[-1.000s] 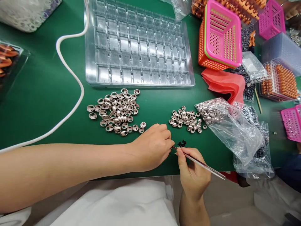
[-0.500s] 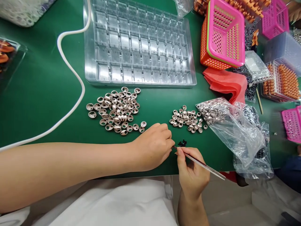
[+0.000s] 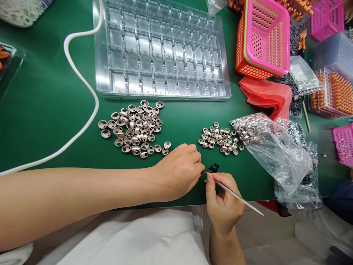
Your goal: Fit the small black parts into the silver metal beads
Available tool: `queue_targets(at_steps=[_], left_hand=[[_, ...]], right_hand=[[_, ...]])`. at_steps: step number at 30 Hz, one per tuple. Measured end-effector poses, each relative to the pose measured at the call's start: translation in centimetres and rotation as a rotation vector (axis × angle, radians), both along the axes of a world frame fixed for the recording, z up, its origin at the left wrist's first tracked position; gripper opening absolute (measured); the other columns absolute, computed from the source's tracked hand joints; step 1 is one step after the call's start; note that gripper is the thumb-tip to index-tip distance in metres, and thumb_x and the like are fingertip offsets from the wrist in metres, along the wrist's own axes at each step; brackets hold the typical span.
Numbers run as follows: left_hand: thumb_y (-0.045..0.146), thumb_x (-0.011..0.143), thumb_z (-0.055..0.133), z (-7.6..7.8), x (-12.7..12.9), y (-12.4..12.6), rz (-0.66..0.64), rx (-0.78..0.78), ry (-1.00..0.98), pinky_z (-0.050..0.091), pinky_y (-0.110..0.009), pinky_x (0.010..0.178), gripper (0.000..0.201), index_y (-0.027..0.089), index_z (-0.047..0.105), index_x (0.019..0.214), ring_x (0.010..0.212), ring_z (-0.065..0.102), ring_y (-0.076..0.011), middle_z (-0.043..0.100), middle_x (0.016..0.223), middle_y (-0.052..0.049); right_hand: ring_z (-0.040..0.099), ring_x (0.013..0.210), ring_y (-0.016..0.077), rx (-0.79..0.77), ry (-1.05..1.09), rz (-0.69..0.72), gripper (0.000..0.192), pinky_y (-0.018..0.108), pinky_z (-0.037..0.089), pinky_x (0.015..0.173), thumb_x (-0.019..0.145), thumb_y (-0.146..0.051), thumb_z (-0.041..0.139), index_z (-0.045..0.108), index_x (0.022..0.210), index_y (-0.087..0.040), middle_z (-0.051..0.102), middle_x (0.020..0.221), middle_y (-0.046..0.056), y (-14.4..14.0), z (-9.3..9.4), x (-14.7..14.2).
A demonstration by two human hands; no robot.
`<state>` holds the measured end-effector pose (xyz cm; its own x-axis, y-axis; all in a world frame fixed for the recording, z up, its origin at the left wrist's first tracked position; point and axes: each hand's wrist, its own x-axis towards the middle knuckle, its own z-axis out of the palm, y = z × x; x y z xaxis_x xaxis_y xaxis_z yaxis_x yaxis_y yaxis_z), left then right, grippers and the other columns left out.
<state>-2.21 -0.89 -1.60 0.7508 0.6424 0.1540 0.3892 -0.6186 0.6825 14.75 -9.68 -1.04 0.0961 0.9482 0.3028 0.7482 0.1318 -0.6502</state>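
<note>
Pinching a slim metal tool between thumb and fingers, the right hand is clamped firmly on it near its dark tip, while the shaft slants back past the knuckles and ends beyond the front edge of the green desk. That tip meets the fingertips of the left hand, which lies knuckles-up at the end of a forearm stretched across from the left; its fingers are curled together, but whether they grip anything is hidden — I cannot tell. Just beyond the meeting point of the two hands sits a small heap of tiny black pieces. Past the left wrist spreads a loose pile of larger silvery rings, a few of them just beside the back of the left hand. Farther right lies a second pile, of smaller silvery rings, its edge close to a clear plastic bag that contains more such metal parts. Behind the larger pile lies a clear tray divided into rows of compartments, with a white cord winding along its left side. Stacked baskets — pink on top — stand to the right of the tray, near a folded coral cloth.
</note>
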Motion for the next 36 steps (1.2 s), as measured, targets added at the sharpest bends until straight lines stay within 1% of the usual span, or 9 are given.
queue_targets(at_steps=[14, 17, 19, 20, 24, 27, 31, 34, 36], left_hand=[[0.018, 0.095, 0.059, -0.1, 0.0, 0.1, 0.003, -0.014, 0.006, 0.038, -0.038, 0.071, 0.020, 0.014, 0.077, 0.086, 0.085, 0.054, -0.0238, 0.069, 0.085, -0.008], [0.018, 0.094, 0.061, 0.0, 0.1, 0.1, 0.003, -0.024, 0.021, 0.040, -0.038, 0.072, 0.018, 0.014, 0.077, 0.088, 0.086, 0.056, -0.0238, 0.069, 0.086, -0.008], [0.018, 0.094, 0.062, 0.0, 0.1, 0.2, 0.006, -0.030, 0.033, 0.040, -0.037, 0.072, 0.016, 0.015, 0.078, 0.089, 0.087, 0.056, -0.0240, 0.069, 0.085, -0.008], [0.018, 0.093, 0.063, 0.1, 0.1, 0.2, 0.007, -0.034, 0.034, 0.041, -0.038, 0.072, 0.016, 0.015, 0.078, 0.091, 0.087, 0.057, -0.0241, 0.070, 0.085, -0.008], [0.016, 0.092, 0.065, 0.3, -0.1, 0.5, 0.020, -0.095, -0.038, 0.045, -0.038, 0.078, 0.014, 0.016, 0.078, 0.097, 0.090, 0.060, -0.0234, 0.072, 0.090, -0.007], [0.015, 0.091, 0.066, 0.7, -0.3, 0.6, 0.031, -0.199, -0.180, 0.048, -0.036, 0.081, 0.014, 0.015, 0.077, 0.100, 0.087, 0.063, -0.0211, 0.075, 0.091, -0.006], [0.014, 0.088, 0.069, 1.5, -0.4, 0.3, 0.034, -0.390, -0.324, 0.052, -0.028, 0.074, 0.015, 0.013, 0.077, 0.100, 0.081, 0.065, -0.0173, 0.076, 0.084, -0.004], [0.013, 0.085, 0.071, 2.0, -0.3, 0.0, 0.029, -0.511, -0.333, 0.052, -0.024, 0.070, 0.016, 0.014, 0.078, 0.099, 0.080, 0.065, -0.0158, 0.075, 0.081, -0.003], [0.013, 0.085, 0.071, 2.3, -0.3, -0.1, 0.018, -0.555, -0.330, 0.052, -0.023, 0.070, 0.016, 0.015, 0.078, 0.099, 0.081, 0.065, -0.0155, 0.075, 0.082, -0.003]], right_hand=[[0.064, 0.067, 0.0116, 0.096, -0.075, 0.028, 0.019, 0.024, 0.056, 0.059, 0.089, -0.006, 0.066, 0.061, 0.099, -0.021, 0.066, 0.078, 0.000, 0.2, -0.3, -0.3], [0.065, 0.067, 0.0120, 0.061, -0.071, 0.028, 0.013, 0.025, 0.056, 0.060, 0.090, -0.010, 0.066, 0.063, 0.095, -0.022, 0.067, 0.077, 0.000, 0.2, -0.3, -0.2], [0.066, 0.067, 0.0130, 0.005, 0.042, -0.014, 0.009, 0.026, 0.056, 0.060, 0.091, -0.013, 0.066, 0.064, 0.093, -0.022, 0.068, 0.077, 0.000, 0.1, -0.3, -0.1], [0.066, 0.067, 0.0133, -0.009, 0.127, -0.063, 0.008, 0.027, 0.056, 0.060, 0.091, -0.014, 0.066, 0.065, 0.093, -0.022, 0.067, 0.077, 0.000, 0.0, -0.3, -0.1], [0.063, 0.060, 0.0119, 0.065, 0.481, -0.330, 0.004, 0.026, 0.053, 0.056, 0.091, -0.020, 0.068, 0.064, 0.090, -0.020, 0.065, 0.074, -0.002, -0.2, -0.4, 0.0], [0.062, 0.057, 0.0112, 0.081, 0.673, -0.402, 0.006, 0.025, 0.050, 0.054, 0.090, -0.021, 0.069, 0.064, 0.088, -0.019, 0.064, 0.073, -0.003, -0.1, -0.4, 0.6], [0.061, 0.057, 0.0110, 0.121, 0.751, -0.428, 0.006, 0.025, 0.049, 0.053, 0.089, -0.021, 0.070, 0.064, 0.087, -0.019, 0.064, 0.073, -0.003, -0.3, -0.8, 1.2], [0.060, 0.057, 0.0106, 0.156, 0.739, -0.423, 0.007, 0.025, 0.049, 0.053, 0.090, -0.020, 0.068, 0.063, 0.086, -0.019, 0.064, 0.073, -0.003, -0.4, -1.1, 1.1], [0.059, 0.058, 0.0107, 0.172, 0.717, -0.416, 0.008, 0.024, 0.049, 0.053, 0.090, -0.018, 0.068, 0.062, 0.085, -0.019, 0.063, 0.072, -0.003, -0.4, -1.2, 0.9]])
